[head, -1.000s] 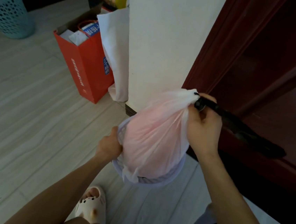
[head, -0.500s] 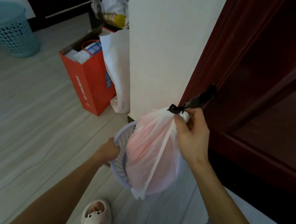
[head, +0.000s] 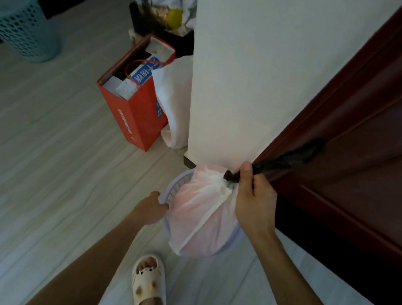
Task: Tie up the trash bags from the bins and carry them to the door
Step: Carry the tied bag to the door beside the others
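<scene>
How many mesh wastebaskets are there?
2: a teal basket on the floor at far left, and a lavender basket beneath the white bag by the door. Another may hide behind the wall.

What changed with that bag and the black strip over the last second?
The black strip in the right hand swung from pointing down and to the right to pointing up and to the right. Nothing was let go: the right hand still grips the neck of the white bag together with the strip, and the left hand still holds the rim of the lavender basket.
</scene>
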The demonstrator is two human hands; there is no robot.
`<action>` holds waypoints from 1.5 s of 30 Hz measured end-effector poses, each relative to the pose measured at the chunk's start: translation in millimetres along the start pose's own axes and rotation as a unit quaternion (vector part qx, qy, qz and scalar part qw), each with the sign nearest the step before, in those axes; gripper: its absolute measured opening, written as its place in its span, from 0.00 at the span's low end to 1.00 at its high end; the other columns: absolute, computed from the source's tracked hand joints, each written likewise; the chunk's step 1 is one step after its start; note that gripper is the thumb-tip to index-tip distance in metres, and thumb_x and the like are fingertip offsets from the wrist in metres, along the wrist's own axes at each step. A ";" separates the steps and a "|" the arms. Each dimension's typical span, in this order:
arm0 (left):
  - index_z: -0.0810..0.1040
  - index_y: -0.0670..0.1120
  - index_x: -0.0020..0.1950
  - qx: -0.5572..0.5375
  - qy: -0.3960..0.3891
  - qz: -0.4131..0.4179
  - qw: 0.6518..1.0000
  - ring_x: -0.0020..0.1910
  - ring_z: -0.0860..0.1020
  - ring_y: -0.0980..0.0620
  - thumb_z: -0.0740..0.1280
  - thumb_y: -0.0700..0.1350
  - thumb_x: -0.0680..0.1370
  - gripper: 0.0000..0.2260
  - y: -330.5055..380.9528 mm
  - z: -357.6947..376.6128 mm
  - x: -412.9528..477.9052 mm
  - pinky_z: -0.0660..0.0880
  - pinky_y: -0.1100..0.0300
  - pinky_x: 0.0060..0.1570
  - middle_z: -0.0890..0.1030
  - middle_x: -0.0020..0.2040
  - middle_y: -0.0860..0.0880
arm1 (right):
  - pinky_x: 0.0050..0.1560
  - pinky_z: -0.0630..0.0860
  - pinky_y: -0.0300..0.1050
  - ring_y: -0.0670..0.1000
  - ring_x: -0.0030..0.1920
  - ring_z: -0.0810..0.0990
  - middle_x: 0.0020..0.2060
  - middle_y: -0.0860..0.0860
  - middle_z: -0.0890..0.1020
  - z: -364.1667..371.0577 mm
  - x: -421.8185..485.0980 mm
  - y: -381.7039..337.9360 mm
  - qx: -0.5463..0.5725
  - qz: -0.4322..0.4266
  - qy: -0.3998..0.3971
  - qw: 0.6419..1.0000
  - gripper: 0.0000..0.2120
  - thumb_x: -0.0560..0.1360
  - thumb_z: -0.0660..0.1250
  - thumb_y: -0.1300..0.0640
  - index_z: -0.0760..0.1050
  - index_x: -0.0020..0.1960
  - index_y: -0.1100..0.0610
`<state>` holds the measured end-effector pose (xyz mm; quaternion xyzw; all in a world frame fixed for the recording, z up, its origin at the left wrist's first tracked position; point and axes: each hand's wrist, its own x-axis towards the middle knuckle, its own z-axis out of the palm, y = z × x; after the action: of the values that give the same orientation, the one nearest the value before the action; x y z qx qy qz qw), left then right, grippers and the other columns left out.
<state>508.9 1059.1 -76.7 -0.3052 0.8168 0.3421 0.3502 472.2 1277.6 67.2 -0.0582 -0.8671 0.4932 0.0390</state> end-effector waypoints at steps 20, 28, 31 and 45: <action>0.70 0.52 0.70 -0.025 0.097 0.051 0.994 0.63 0.75 0.49 0.60 0.51 0.81 0.17 53.3 -202.6 -416.4 0.72 0.55 0.62 0.76 0.66 0.48 | 0.33 0.69 0.36 0.50 0.30 0.76 0.27 0.53 0.78 -170.6 -46.2 -322.8 -0.073 0.029 -0.245 0.966 0.21 0.73 0.72 0.44 0.73 0.31 0.58; 0.73 0.55 0.68 -0.047 0.253 -0.095 0.962 0.63 0.74 0.47 0.56 0.54 0.81 0.17 -0.8 -144.0 -582.3 0.73 0.51 0.60 0.76 0.66 0.51 | 0.38 0.72 0.40 0.44 0.34 0.77 0.32 0.46 0.81 -203.7 -133.4 -353.4 -0.102 -0.117 -0.432 0.889 0.19 0.76 0.68 0.45 0.80 0.39 0.61; 0.73 0.55 0.68 -0.080 0.304 -0.165 0.935 0.64 0.73 0.48 0.56 0.53 0.81 0.17 -31.2 -97.7 -657.2 0.72 0.51 0.60 0.77 0.66 0.52 | 0.39 0.69 0.46 0.52 0.36 0.77 0.31 0.49 0.80 -217.7 -178.6 -367.8 -0.128 -0.166 -0.496 0.843 0.20 0.77 0.67 0.45 0.78 0.36 0.60; 0.72 0.57 0.68 -0.335 0.391 -0.489 0.704 0.64 0.74 0.52 0.55 0.56 0.81 0.17 -137.0 199.4 -972.4 0.73 0.54 0.61 0.77 0.65 0.55 | 0.33 0.69 0.35 0.43 0.31 0.75 0.26 0.43 0.76 -291.7 -505.0 -382.1 -0.111 -0.398 -0.729 0.546 0.19 0.72 0.74 0.50 0.69 0.28 0.48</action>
<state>1235.2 1385.6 531.7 -0.8656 0.4479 0.2239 -0.0072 984.8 1261.8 539.5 0.6683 -0.5797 0.1997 -0.4213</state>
